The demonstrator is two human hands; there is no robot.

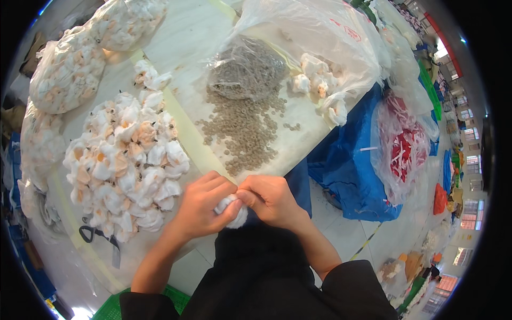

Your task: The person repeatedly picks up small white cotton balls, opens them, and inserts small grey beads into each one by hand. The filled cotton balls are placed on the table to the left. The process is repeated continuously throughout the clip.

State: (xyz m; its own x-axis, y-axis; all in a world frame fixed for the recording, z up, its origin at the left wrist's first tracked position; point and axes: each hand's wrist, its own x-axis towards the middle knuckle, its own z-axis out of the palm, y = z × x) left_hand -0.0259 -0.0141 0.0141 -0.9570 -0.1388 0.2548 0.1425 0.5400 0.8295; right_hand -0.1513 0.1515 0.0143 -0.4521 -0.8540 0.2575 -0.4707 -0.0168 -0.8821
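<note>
Near the table's front edge, my left hand [208,204] is closed around a small white fluffy plush piece [236,216]. My right hand [270,200] pinches at the upper end of the same piece, thumb and fingers pressed together against the left fingertips. What lies between those fingertips is hidden. Left of my hands is a big heap of white and peach plush pieces [125,160], some with small dark spikes sticking out. Just beyond my hands, small grey-brown round discs [242,133] spill from a clear plastic bag [248,66].
Black-handled scissors [96,233] lie by the heap's near edge. Filled clear bags [69,69] stand at far left. A few plush pieces [317,74] lie beside clear plastic sheeting [320,26]. To the right is a blue sack [346,170]; a green crate [178,298] is below.
</note>
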